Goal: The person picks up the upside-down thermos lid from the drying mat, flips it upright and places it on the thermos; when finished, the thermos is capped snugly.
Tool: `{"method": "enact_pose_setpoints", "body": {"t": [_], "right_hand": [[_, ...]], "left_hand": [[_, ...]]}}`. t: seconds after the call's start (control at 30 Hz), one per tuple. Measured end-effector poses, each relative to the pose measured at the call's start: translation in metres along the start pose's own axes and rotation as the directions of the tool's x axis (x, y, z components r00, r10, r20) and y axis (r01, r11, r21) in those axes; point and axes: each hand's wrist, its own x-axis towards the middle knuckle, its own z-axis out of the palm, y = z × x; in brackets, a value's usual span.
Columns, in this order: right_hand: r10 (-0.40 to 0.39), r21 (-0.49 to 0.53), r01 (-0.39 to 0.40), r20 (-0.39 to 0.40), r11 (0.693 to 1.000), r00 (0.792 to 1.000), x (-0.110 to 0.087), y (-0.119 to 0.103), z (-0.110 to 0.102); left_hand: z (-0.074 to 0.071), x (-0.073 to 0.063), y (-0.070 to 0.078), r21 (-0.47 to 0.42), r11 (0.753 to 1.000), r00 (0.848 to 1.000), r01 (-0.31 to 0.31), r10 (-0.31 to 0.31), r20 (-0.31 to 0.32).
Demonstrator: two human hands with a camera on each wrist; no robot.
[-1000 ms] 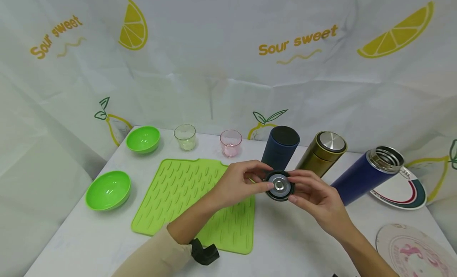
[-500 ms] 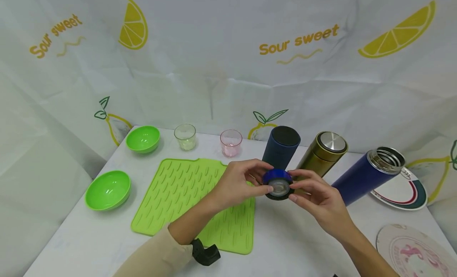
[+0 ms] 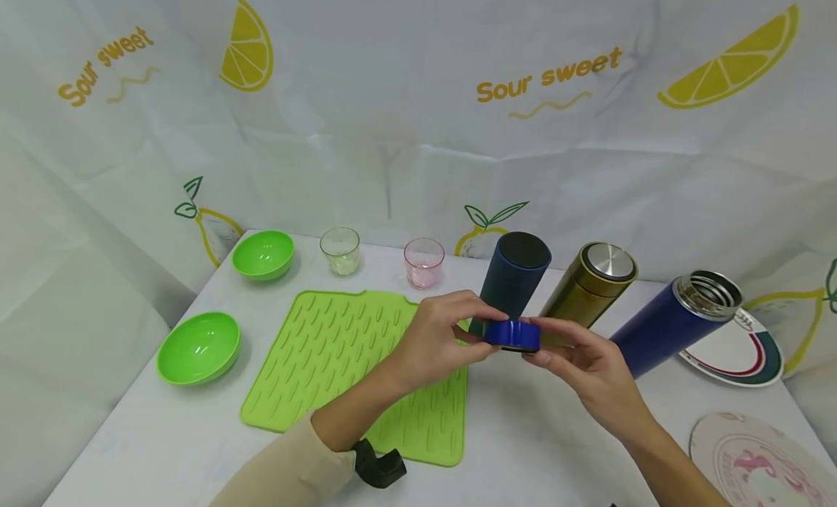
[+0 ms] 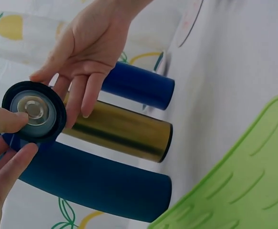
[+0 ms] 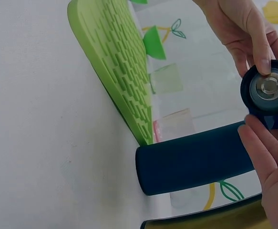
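Note:
Both hands hold a blue flask lid (image 3: 513, 335) between them, raised in front of the standing flasks. My left hand (image 3: 438, 341) pinches its left side, while the thumb and fingers of my right hand (image 3: 585, 362) grip the right side. In the left wrist view the lid's underside (image 4: 34, 110) shows a dark ring and a round metal centre, with my left thumb pressed on it. The uncapped blue flask (image 3: 660, 329), its threaded steel mouth bare, stands to the right. A gold flask (image 3: 585, 285) and a dark teal-blue flask (image 3: 513, 274) have their tops on.
A green ribbed mat (image 3: 340, 354) lies left of the hands. Two green bowls (image 3: 263, 254) stand at far left, two small glasses (image 3: 423, 262) at the back. A rimmed plate (image 3: 758, 354) and a pink-patterned round board (image 3: 752, 456) lie at right.
The lid has been tipped over in the fingers: its underside faced the head camera before, and now its blue side does. Both hands stay at nearly the same spot.

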Motion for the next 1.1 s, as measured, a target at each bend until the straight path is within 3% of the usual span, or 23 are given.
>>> {"method": "enact_pose_setpoints", "body": {"t": [0.23, 0.4, 0.53, 0.63, 0.77, 0.9, 1.1], "right_hand": [[-0.011, -0.001, 0.011, 0.001, 1.0, 1.0, -0.0006, 0.0027, 0.0012], [-0.051, -0.007, 0.051, -0.035, 0.999, 0.998, -0.0018, 0.0037, 0.0041], [-0.093, -0.042, 0.091, -0.046, 0.995, 0.995, -0.002, 0.0033, 0.0049], [-0.136, -0.084, 0.131, -0.052, 0.988, 0.989, -0.0014, 0.0032, 0.0047], [-0.166, -0.083, 0.162, -0.051, 0.983, 0.985, -0.0014, 0.0045, 0.0043], [-0.158, -0.033, 0.157, -0.039, 0.987, 0.987, -0.0019, 0.006, 0.0036], [-0.172, 0.054, 0.174, -0.037, 0.983, 0.984, -0.0007, 0.0066, 0.001]], "left_hand": [[0.0029, 0.0008, -0.0011, -0.028, 1.0, 1.0, 0.012, -0.011, 0.017], [0.0044, 0.0016, 0.0, -0.115, 0.989, 0.996, 0.091, -0.09, 0.016], [0.0037, 0.0013, 0.0033, -0.164, 0.965, 0.978, 0.205, -0.208, 0.0], [0.0024, 0.0012, 0.0055, -0.096, 0.954, 0.959, 0.282, -0.284, 0.001], [0.0014, 0.0011, 0.0066, -0.044, 0.937, 0.938, 0.346, -0.344, 0.049], [0.0011, 0.001, 0.0059, -0.097, 0.932, 0.936, 0.35, -0.342, 0.089], [0.0004, 0.0012, 0.0028, -0.11, 0.967, 0.971, 0.232, -0.224, 0.078]]}}
